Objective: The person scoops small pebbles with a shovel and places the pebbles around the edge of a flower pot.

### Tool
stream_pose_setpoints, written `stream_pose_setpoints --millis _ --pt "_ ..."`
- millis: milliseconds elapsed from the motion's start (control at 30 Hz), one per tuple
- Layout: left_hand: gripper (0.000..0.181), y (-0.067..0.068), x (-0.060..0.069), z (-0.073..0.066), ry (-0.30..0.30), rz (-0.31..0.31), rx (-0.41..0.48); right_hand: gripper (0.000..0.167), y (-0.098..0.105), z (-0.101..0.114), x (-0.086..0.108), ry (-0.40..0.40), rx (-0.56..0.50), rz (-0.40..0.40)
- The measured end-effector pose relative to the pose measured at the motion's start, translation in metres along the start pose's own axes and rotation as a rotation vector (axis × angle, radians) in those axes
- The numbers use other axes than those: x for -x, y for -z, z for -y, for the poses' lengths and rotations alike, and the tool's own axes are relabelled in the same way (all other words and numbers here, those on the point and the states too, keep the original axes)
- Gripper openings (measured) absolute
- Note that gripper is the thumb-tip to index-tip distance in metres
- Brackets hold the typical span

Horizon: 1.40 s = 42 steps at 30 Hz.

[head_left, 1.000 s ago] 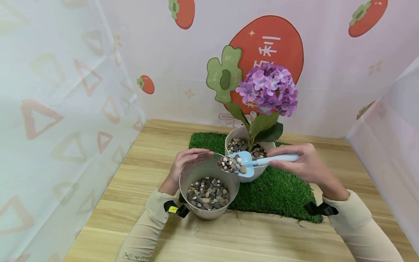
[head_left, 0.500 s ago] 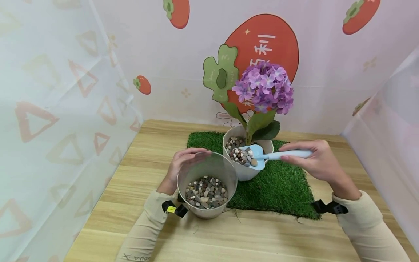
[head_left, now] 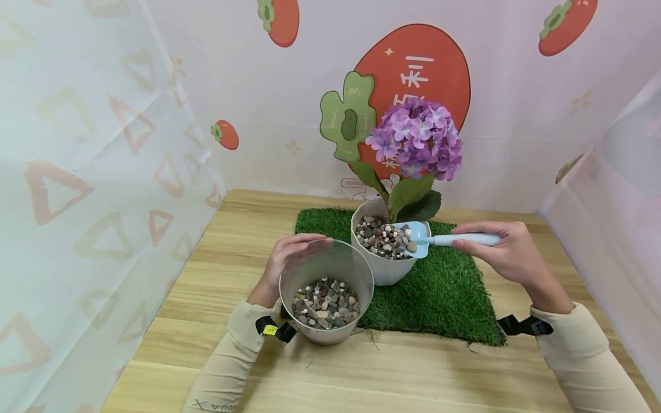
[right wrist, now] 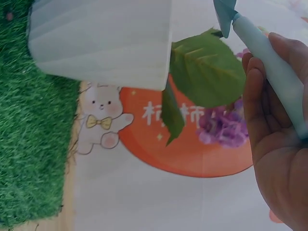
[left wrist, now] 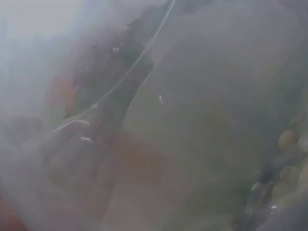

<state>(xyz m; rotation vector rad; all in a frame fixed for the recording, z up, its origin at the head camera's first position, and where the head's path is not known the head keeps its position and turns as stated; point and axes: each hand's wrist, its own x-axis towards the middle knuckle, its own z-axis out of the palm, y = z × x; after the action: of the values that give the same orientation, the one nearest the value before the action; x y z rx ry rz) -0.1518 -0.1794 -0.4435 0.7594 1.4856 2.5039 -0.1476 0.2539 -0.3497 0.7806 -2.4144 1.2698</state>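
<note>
Gripping the pale-blue scoop (head_left: 422, 234) by its handle in curled right fingers (head_left: 477, 228), with pebbles (head_left: 403, 237) on its blade over the white pot (head_left: 387, 273), on the grass mat (head_left: 439, 304). Resting nearly straight left fingers (head_left: 302, 238) against the see-through bucket (head_left: 330, 336), just beside.

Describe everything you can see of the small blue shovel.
The shovel is pale blue, apparently plastic: a scooped blade, narrow neck and rounded handle. The right hand grips the handle. The blade points left over the white pot, carrying pebbles; pebbles hide its tip, so contact with the pot is unclear.
</note>
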Motion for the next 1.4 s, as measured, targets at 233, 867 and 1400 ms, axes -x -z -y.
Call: stream_pose_setpoints --millis 233,867,1400 --pt "0.045 0.003 -0.001 0.000 0.003 0.010 -0.005 0.020 -0.006 -0.018 0.000 -0.059 -0.012 0.015" --pt "0.042 0.002 0.001 0.001 0.013 0.013 0.001 0.029 -0.028 -0.050 -0.003 -0.015 -0.012 0.013" --pt "0.043 0.002 0.000 0.001 0.004 0.020 0.008 0.033 -0.030 -0.059 -0.001 0.058 -0.058 0.009"
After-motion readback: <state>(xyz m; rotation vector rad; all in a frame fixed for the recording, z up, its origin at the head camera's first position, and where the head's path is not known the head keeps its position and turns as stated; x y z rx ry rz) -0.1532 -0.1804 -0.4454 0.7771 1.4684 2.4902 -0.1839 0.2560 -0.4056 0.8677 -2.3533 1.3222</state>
